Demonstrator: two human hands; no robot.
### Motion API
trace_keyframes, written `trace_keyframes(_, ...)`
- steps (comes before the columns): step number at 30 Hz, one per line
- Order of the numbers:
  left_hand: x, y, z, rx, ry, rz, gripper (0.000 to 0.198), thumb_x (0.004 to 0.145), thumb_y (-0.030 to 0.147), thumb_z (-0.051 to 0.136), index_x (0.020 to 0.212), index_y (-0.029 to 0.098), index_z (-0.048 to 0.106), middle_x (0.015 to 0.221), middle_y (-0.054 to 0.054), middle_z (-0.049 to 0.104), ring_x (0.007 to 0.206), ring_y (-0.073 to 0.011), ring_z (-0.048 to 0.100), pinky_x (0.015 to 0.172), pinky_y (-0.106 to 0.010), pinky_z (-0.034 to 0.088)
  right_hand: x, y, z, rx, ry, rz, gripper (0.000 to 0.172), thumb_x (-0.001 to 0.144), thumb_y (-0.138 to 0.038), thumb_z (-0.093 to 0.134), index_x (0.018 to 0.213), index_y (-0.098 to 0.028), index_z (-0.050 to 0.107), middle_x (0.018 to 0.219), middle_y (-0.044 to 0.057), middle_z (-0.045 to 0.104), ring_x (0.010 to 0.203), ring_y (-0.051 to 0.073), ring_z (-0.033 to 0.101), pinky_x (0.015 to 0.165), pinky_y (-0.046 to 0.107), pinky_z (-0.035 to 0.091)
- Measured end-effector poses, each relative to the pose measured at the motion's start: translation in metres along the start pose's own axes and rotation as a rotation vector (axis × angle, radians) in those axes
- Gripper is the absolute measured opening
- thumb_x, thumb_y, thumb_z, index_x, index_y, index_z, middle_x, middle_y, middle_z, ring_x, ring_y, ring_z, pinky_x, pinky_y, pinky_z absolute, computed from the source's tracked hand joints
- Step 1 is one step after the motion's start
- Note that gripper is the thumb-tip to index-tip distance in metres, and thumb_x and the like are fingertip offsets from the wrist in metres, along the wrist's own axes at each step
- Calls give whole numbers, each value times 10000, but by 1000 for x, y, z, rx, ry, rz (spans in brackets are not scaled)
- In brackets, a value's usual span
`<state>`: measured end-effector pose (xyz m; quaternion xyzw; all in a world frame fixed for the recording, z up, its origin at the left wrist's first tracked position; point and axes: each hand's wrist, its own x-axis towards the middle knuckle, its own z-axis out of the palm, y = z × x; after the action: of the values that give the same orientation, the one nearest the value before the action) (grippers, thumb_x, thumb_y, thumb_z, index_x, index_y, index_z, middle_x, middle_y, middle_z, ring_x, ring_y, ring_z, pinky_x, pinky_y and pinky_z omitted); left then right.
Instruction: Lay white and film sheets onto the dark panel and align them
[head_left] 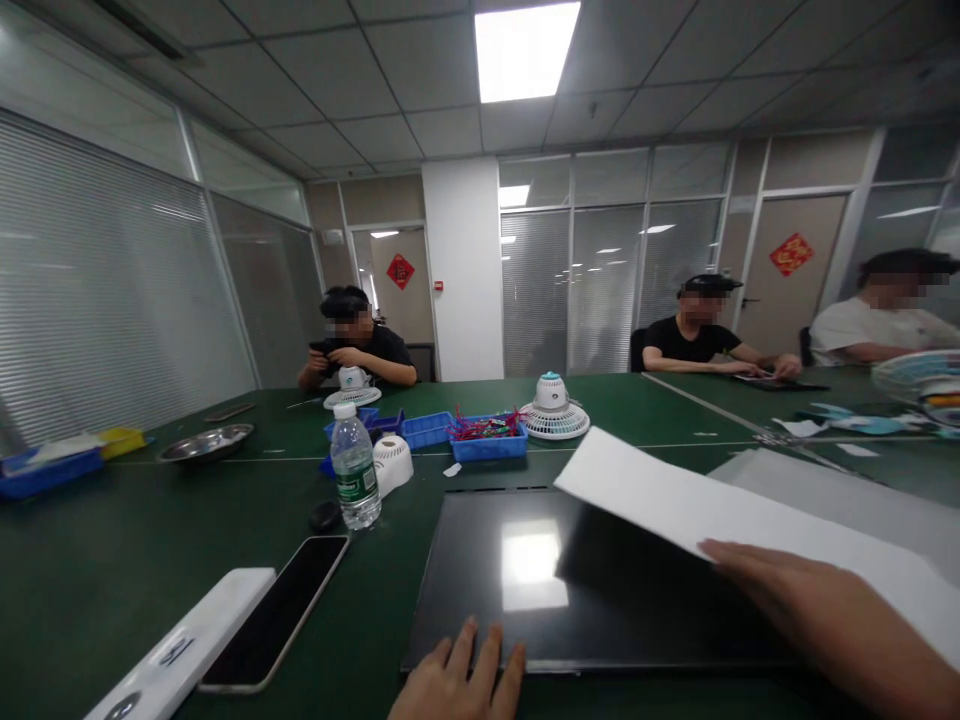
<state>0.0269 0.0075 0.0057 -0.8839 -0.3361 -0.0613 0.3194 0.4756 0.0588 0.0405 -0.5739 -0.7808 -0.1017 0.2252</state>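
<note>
One black panel: lies flat on the green surface, right in front of you, its right part covered from view by the sheet and your right arm; a ceiling light shines back from its face.
Left hand: yours rests at the panel's near edge, fingers spread across its face, the grip pinching nothing.
Right hand: your grip is closed on the near edge of a white sheet.
White sheet: you have it tilted, raised over the panel's right side.
Grey sheet: lies beyond the white one, on your right.
Phone: lies dark-faced to the panel's left, just beside a long white case.
Bottle: stands upright beyond the phone, between a black round piece and a white housing.
Blue tray: beyond the panel, holding red wires.
White fan: sits face down just right of that tray.
Metal dish: far left of you.
Three people: seated across from you, one at left, two at right.
</note>
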Motion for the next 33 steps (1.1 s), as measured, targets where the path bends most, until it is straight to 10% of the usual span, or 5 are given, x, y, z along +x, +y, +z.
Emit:
trace_keyframes(7, -3, -22, 0, -215, 123, -112, 224, 939, 426, 656, 884, 223, 734, 973, -75, 767, 872, -251, 741, 733, -343, 624, 14, -107, 34, 23, -157, -366, 356, 986, -380, 494, 1288, -380, 683, 1326, -14, 630, 1166, 278, 649, 933, 469, 596)
trace_keyframes(13, 10, -43, -13, -440, -303, -359, 865, 753, 865, 590, 1474, 395, 503, 1533, -162, 500, 1367, -480, 480, 1060, -655, 457, 7, -115, 30, 102, -144, -484, 429, 984, -458, 533, 1401, -374, 587, 1399, -8, 588, 1226, 252, 618, 962, 419, 589)
trace_keyframes(18, 20, -37, -25, -556, -579, -537, 882, 735, 821, 649, 1485, 384, 490, 1613, -105, 380, 1465, -430, 349, 1180, -609, 313, 26, -16, 36, 55, 59, -203, 416, 1014, -412, 445, 1377, -310, 622, 1415, 42, 601, 1327, 259, 537, 1127, 498, 437)
trace_keyframes(25, 20, -31, -34, -471, -521, -600, 852, 715, 807, 670, 1423, 343, 582, 1533, -91, 514, 1422, -390, 445, 1202, -580, 285, 8, 170, 33, -301, -60, 625, 684, 1007, -516, 329, 1501, -61, 461, 1534, 287, 392, 1418, 449, 348, 1071, 642, 327)
trace_keyframes(33, 20, -36, -36, -463, -492, -569, 807, 792, 799, 597, 1464, 359, 524, 1554, -72, 479, 1429, -374, 439, 1196, -564, 315, -5, 182, 41, -283, -146, 708, 649, 1006, -538, 220, 1464, -200, 533, 1416, 243, 538, 1153, 413, 578, 872, 568, 431)
